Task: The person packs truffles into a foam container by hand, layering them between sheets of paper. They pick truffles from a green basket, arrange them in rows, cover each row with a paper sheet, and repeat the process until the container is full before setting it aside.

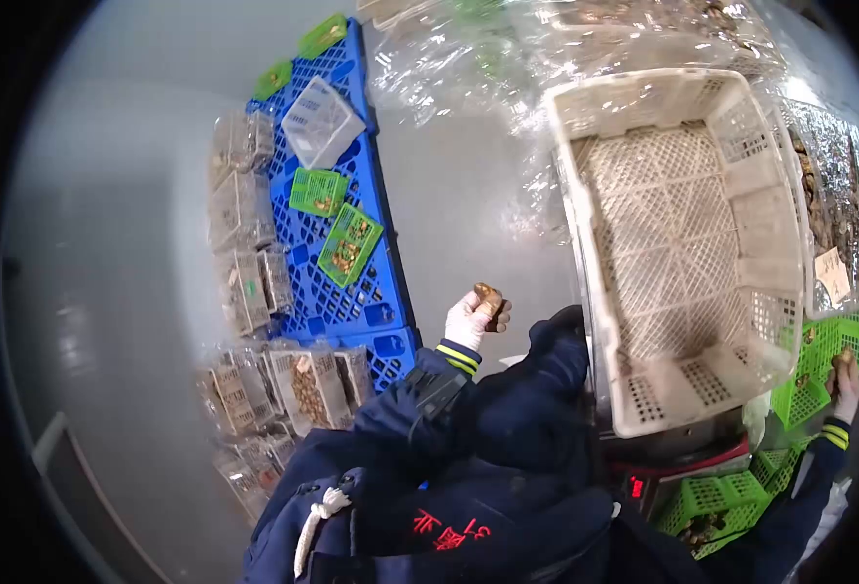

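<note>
My left hand [466, 319] is closed around a brown mushroom [489, 297], held over the grey floor to the left of the big white crate. Far to the right, my right hand [846, 389] reaches to a green basket [811, 375]. Its fingers are pinched together, and a small tan bit shows at their tips, too small to name. The large white plastic crate [634, 414] stands between my two hands, with a bare grid floor. Below it, a scale [638, 487] shows a red display.
A blue pallet [391, 341] on the left carries green baskets [350, 243] with small brown pieces and a white box [322, 122]. Clear packs [303, 389] line its left side. Clear plastic film [468, 68] covers goods at the back. Another green basket [712, 501] sits near the scale.
</note>
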The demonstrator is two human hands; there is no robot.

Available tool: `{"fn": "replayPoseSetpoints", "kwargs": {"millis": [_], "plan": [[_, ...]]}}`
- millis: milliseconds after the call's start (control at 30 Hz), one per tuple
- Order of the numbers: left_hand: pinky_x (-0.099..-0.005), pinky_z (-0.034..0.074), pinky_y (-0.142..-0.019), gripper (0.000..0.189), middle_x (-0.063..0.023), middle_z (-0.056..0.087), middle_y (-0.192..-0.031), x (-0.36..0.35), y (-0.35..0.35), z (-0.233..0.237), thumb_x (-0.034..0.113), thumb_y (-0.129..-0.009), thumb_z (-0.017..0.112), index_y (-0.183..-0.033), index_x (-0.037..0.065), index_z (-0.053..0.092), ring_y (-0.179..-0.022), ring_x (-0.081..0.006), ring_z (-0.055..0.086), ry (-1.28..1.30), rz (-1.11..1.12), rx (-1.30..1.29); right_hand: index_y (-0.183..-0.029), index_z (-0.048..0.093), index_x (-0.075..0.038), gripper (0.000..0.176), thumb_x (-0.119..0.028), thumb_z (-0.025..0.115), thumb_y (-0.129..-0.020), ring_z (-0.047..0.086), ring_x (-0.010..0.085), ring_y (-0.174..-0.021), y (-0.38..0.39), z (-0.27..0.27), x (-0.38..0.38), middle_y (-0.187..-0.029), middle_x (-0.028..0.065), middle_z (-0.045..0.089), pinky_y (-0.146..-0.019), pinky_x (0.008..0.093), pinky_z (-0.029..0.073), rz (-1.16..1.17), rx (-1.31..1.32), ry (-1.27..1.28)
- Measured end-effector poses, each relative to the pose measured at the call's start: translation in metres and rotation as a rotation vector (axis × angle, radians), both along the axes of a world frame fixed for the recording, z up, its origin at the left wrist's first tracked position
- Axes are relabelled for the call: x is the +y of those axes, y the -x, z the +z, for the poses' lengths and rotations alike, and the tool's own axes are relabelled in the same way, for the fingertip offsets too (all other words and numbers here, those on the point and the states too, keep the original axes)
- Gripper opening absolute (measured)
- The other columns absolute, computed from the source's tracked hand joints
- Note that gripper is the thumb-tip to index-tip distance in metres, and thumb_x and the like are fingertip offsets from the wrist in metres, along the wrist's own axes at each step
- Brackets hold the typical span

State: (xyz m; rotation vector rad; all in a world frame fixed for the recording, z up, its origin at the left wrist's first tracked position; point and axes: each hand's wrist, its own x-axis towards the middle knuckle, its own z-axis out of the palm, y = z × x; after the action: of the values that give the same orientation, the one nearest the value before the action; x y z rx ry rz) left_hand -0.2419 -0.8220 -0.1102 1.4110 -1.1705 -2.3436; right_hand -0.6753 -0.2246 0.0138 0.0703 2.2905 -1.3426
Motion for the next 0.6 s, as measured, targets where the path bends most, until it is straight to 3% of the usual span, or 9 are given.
{"fn": "replayPoseSetpoints", "kwargs": {"millis": [100,167,267,300,367,400,433,567,600], "plan": [[-0.0295,0.053,-0.061,0.025,-0.0079,0.064,-0.085,0.008,-0.065,-0.021,0.023,-0.085,0.071,-0.096,0.004,0.059,-0.067,-0.0158,0.061,0.003,-0.078,-0.062,-0.135,0.036,-0.004,0.050,-0.030,0.052,-0.096,0.043,0.0045,-0.071,-0.068,0.054,-0.052,-0.099,0.0006,0.048,-0.054,0.0144,0.036,0.156,0.097,0.544],[-0.0297,0.053,-0.062,0.024,-0.0077,0.064,-0.085,0.013,-0.107,-0.035,0.023,-0.087,0.069,-0.095,0.004,0.059,-0.068,-0.0160,0.061,-0.044,-0.087,-0.096,-0.137,0.034,0.000,0.063,-0.038,0.056,-0.092,0.043,0.0062,-0.072,-0.144,0.099,-0.136,-0.096,0.0013,0.047,-0.059,0.0165,0.037,-0.199,0.121,0.520],[-0.0305,0.053,-0.062,0.023,-0.0084,0.063,-0.089,0.022,-0.183,-0.059,0.022,-0.088,0.067,-0.098,0.004,0.057,-0.071,-0.0166,0.061,-0.057,-0.032,-0.083,-0.140,0.027,0.006,0.101,-0.060,0.068,-0.074,0.047,0.0084,-0.075,-0.196,0.111,-0.174,-0.101,0.0033,0.050,-0.063,0.0188,0.040,0.447,0.069,0.496],[-0.0319,0.052,-0.060,0.023,-0.0084,0.063,-0.092,0.022,-0.212,-0.063,0.022,-0.089,0.066,-0.100,0.006,0.055,-0.072,-0.0170,0.061,-0.067,-0.024,-0.042,-0.136,0.032,0.006,0.100,-0.062,0.069,-0.072,0.048,0.0095,-0.071,-0.240,0.117,-0.208,-0.092,0.0042,0.051,-0.060,0.0195,0.040,0.400,0.063,0.471],[-0.0310,0.048,-0.057,0.024,-0.0058,0.060,-0.087,0.022,-0.266,-0.077,0.024,-0.088,0.067,-0.100,0.008,0.053,-0.068,-0.0150,0.057,-0.121,0.070,-0.055,-0.129,0.040,0.005,0.078,-0.054,0.063,-0.082,0.050,0.0145,-0.062,-0.314,0.120,-0.250,-0.080,0.0081,0.054,-0.054,0.0234,0.040,0.558,-0.041,0.518],[-0.0286,0.042,-0.054,0.020,-0.0021,0.054,-0.079,0.015,-0.289,-0.077,0.027,-0.089,0.065,-0.093,0.012,0.052,-0.061,-0.0128,0.050,-0.201,0.070,0.044,-0.126,0.042,0.005,0.075,-0.053,0.062,-0.083,0.053,0.0163,-0.061,-0.349,0.118,-0.265,-0.078,0.0110,0.056,-0.054,0.0244,0.042,0.606,-0.147,0.522],[-0.0272,0.038,-0.052,0.017,0.0003,0.049,-0.073,0.007,-0.310,-0.096,0.027,-0.089,0.064,-0.089,0.015,0.051,-0.058,-0.0116,0.045,-0.175,0.121,-0.114,-0.123,0.044,0.005,0.072,-0.052,0.062,-0.083,0.055,0.0181,-0.060,-0.381,0.112,-0.274,-0.077,0.0138,0.059,-0.053,0.0254,0.043,0.652,-0.256,0.518],[-0.0265,0.031,-0.045,0.016,0.0024,0.043,-0.066,-0.066,-0.387,-0.148,0.024,-0.091,0.056,-0.082,0.015,0.047,-0.053,-0.0110,0.041,-0.258,0.122,0.088,-0.114,0.049,0.005,0.059,-0.043,0.066,-0.084,0.059,0.0200,-0.064,-0.485,0.046,-0.278,-0.079,0.0147,0.062,-0.058,0.0281,0.048,0.515,-0.495,0.574],[-0.0267,0.031,-0.045,0.014,0.0015,0.042,-0.065,-0.091,-0.387,-0.147,0.025,-0.092,0.053,-0.083,0.016,0.047,-0.052,-0.0120,0.041,-0.206,0.160,-0.146,-0.112,0.050,0.005,0.059,-0.043,0.068,-0.083,0.059,0.0192,-0.064,-0.502,0.034,-0.284,-0.079,0.0137,0.062,-0.059,0.0281,0.048,0.528,-0.525,0.505]]}}
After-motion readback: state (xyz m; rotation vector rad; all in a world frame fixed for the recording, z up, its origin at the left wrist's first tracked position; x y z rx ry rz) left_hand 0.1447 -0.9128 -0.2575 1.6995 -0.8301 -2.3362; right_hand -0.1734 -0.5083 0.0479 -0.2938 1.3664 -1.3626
